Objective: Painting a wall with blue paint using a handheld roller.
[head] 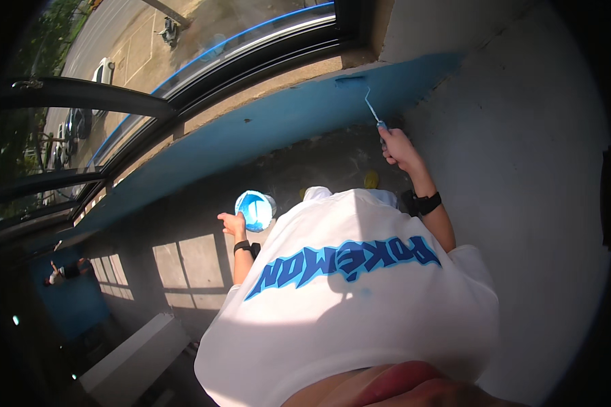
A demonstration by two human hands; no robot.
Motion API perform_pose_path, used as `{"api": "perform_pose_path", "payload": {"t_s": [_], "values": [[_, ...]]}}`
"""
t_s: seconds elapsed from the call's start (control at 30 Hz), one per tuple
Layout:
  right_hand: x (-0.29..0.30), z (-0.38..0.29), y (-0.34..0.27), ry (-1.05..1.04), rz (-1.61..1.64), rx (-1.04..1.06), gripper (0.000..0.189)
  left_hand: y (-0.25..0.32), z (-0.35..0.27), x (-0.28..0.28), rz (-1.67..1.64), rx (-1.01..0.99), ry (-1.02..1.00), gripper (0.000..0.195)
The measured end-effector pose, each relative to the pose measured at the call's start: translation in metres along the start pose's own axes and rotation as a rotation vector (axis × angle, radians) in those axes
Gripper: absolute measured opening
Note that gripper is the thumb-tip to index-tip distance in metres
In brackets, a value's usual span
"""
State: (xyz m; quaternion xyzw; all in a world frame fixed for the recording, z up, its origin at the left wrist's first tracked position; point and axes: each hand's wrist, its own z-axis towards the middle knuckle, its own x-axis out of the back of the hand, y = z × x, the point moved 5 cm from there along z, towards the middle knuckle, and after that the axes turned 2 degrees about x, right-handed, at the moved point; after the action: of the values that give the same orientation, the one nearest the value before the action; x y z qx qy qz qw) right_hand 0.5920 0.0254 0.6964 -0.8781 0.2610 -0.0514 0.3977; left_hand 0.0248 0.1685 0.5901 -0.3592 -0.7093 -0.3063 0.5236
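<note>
My right hand (398,147) grips the handle of a paint roller (370,104), whose blue sleeve lies against the blue-painted wall (285,109) below the window. At the left of my body, my left hand (233,224) holds a bucket (255,211) by its rim. Blue paint coats the inside of the bucket, and its opening faces up towards me. The bucket stays well apart from the roller. Part of the left hand's grip is hidden by the rim.
A black-framed window (265,56) runs along the wall top. Bare grey wall (509,178) stands on my right. A pale beam-like block (127,358) lies at lower left. Another person (63,272) is far off at the left, by a blue surface.
</note>
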Motion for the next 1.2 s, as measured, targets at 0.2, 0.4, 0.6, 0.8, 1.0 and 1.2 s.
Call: {"api": "perform_pose_path", "payload": {"t_s": [0.2, 0.4, 0.6, 0.8, 1.0, 1.2], "values": [[-0.015, -0.031, -0.016, 0.030, 0.004, 0.031, 0.035, -0.048, -0.021, -0.018, 0.021, 0.139, -0.060, 0.102], [-0.013, -0.031, -0.041, 0.117, -0.125, 0.178, 0.034, -0.078, -0.033, -0.029, 0.016, 0.180, -0.086, 0.108], [-0.017, -0.058, -0.044, 0.193, -0.176, 0.127, 0.034, -0.099, -0.035, -0.019, -0.034, 0.272, -0.178, 0.115], [-0.026, -0.065, -0.018, -0.010, 0.077, -0.034, 0.034, -0.123, -0.031, -0.036, -0.078, 0.330, -0.157, 0.115], [-0.052, -0.025, 0.007, -0.283, 0.134, -0.097, 0.037, -0.128, -0.019, -0.045, -0.124, 0.361, -0.153, 0.116], [-0.067, 0.013, 0.036, -0.381, -0.002, -0.026, 0.042, -0.130, -0.015, -0.041, -0.096, 0.360, -0.124, 0.109]]}}
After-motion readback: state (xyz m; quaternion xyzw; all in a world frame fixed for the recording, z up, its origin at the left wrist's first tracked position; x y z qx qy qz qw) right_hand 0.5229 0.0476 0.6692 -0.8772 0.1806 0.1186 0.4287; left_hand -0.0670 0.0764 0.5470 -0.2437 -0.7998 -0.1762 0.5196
